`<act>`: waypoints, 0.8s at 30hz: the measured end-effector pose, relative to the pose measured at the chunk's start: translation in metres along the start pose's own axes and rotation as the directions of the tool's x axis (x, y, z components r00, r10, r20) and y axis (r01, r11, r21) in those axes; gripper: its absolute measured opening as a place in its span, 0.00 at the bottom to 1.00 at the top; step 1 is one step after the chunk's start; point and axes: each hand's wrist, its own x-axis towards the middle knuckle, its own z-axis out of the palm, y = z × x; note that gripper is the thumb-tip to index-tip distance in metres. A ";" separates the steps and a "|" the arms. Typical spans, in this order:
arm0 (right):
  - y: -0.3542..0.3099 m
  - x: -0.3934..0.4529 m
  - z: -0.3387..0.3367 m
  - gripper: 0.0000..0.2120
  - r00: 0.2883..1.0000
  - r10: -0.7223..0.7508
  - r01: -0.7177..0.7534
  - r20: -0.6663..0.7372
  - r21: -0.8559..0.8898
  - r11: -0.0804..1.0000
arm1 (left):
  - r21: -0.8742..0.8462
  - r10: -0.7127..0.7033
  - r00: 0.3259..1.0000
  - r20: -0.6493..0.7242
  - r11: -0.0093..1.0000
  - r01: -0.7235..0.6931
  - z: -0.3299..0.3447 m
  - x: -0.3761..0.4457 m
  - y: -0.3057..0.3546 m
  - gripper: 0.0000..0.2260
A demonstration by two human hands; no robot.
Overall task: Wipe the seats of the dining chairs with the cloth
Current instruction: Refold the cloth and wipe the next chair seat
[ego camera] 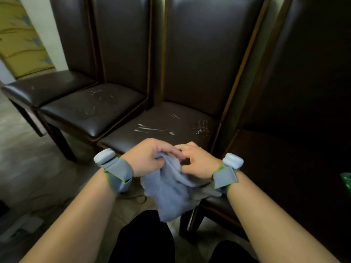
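Observation:
A light blue cloth (171, 192) hangs from both hands, just above the front edge of the nearest dark brown chair seat (161, 122). My left hand (150, 158) grips its upper left part with curled fingers. My right hand (197, 162) pinches the upper right part. White smears streak that seat near its middle and right side. The seat to its left (89, 111) also shows faint white marks. A third seat (45, 86) stands at the far left.
A fourth dark chair (303, 130) stands at the right, mostly in shadow. Tall chair backs (205, 54) rise behind the seats. Grey floor (38, 177) lies to the left, with a thin cable on it. My dark trouser legs fill the bottom centre.

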 end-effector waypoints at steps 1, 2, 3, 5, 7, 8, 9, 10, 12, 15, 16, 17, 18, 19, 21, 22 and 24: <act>-0.004 0.006 0.000 0.04 1.000 -0.009 0.012 -0.021 0.136 0.991 | 0.034 -0.021 0.998 -0.066 0.999 0.023 -0.009 -0.004 -0.001 0.26; -0.010 0.008 -0.002 0.02 0.999 0.037 -0.027 -0.022 0.341 0.940 | 0.057 -0.029 0.992 -0.126 0.998 0.037 -0.016 -0.006 -0.002 0.26; -0.017 0.009 -0.003 0.02 0.998 0.066 -0.062 0.011 0.531 0.845 | 0.058 -0.037 0.985 -0.171 0.997 0.048 -0.023 -0.009 -0.004 0.25; -0.021 0.015 0.002 0.06 0.995 0.059 -0.100 0.081 0.738 0.668 | 0.056 -0.071 0.967 -0.246 0.995 0.088 -0.034 -0.013 -0.009 0.24; -0.021 0.022 0.010 0.09 0.995 0.047 -0.094 0.084 0.753 0.651 | 0.166 -0.123 0.944 -0.307 0.970 0.180 -0.042 -0.017 -0.017 0.18; -0.020 0.025 0.012 0.10 0.998 0.051 -0.067 0.044 0.683 0.727 | 0.260 -0.147 0.936 -0.320 0.936 0.236 -0.045 -0.020 -0.022 0.13; -0.018 0.029 0.012 0.09 0.999 0.049 -0.044 0.006 0.577 0.816 | 0.334 -0.167 0.932 -0.323 0.901 0.277 -0.047 -0.024 -0.027 0.08; -0.016 0.032 0.012 0.07 0.999 0.043 -0.026 -0.027 0.453 0.891 | 0.361 -0.191 0.926 -0.325 0.880 0.308 -0.048 -0.029 -0.031 0.05; -0.011 0.033 0.009 0.08 0.998 0.049 -0.040 -0.028 0.258 0.965 | 0.313 -0.211 0.916 -0.342 0.893 0.323 -0.046 -0.039 -0.038 0.03; -0.005 0.026 0.004 0.13 0.986 0.143 -0.144 0.083 0.008 0.989 | 0.255 -0.199 0.884 -0.423 0.910 0.327 -0.042 -0.050 -0.047 0.06; -0.004 0.021 0.002 0.14 0.980 0.173 -0.169 0.102 -0.047 0.985 | 0.258 -0.197 0.870 -0.452 0.905 0.339 -0.042 -0.051 -0.049 0.08; -0.003 0.017 -0.001 0.15 0.977 0.187 -0.182 0.102 -0.063 0.981 | 0.263 -0.196 0.858 -0.475 0.899 0.351 -0.043 -0.052 -0.051 0.09; -0.002 0.011 -0.004 0.15 0.977 0.187 -0.187 0.098 -0.009 0.982 | 0.268 -0.195 0.849 -0.490 0.894 0.360 -0.043 -0.052 -0.052 0.11; -0.002 0.005 -0.009 0.14 0.977 0.187 -0.198 0.103 0.117 0.973 | 0.279 -0.186 0.845 -0.501 0.890 0.361 -0.045 -0.053 -0.052 0.11; -0.006 -0.008 -0.022 0.11 0.976 0.178 -0.212 0.123 0.365 0.907 | 0.317 -0.152 0.853 -0.500 0.884 0.343 -0.049 -0.049 -0.047 0.12; -0.009 -0.011 -0.028 0.10 0.977 0.177 -0.210 0.119 0.393 0.895 | 0.337 -0.141 0.858 -0.493 0.879 0.338 -0.054 -0.046 -0.045 0.12; -0.004 -0.015 -0.040 0.10 0.981 0.188 -0.193 0.047 0.301 0.934 | 0.379 -0.112 0.867 -0.485 0.867 0.324 -0.061 -0.028 -0.042 0.11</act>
